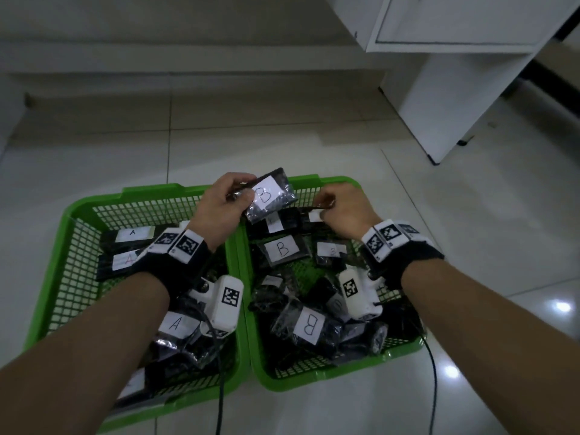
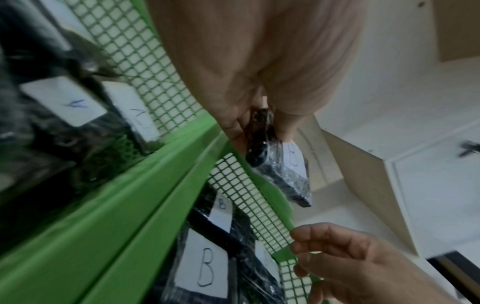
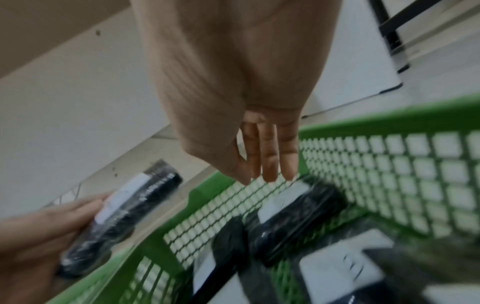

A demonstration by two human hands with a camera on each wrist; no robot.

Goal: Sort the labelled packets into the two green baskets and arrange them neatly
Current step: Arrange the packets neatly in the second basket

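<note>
Two green mesh baskets stand side by side on the floor. The left basket (image 1: 62,233) holds black packets labelled A (image 1: 133,233); the right basket (image 1: 354,183) holds packets labelled B (image 1: 282,249). My left hand (image 1: 238,196) pinches a black B packet (image 1: 271,196) in the air above the far rims, where the baskets meet. The same packet (image 2: 285,170) shows in the left wrist view and again in the right wrist view (image 3: 124,207). My right hand (image 1: 339,211) reaches into the far end of the right basket. Its straight fingers (image 3: 270,162) point down at a labelled packet (image 3: 293,207) beside the far wall.
A white cabinet (image 1: 455,89) stands on the tiled floor at the back right. Black cables (image 1: 434,387) trail from my wrists across the baskets' near rims. Loose packets are heaped at the near end of both baskets.
</note>
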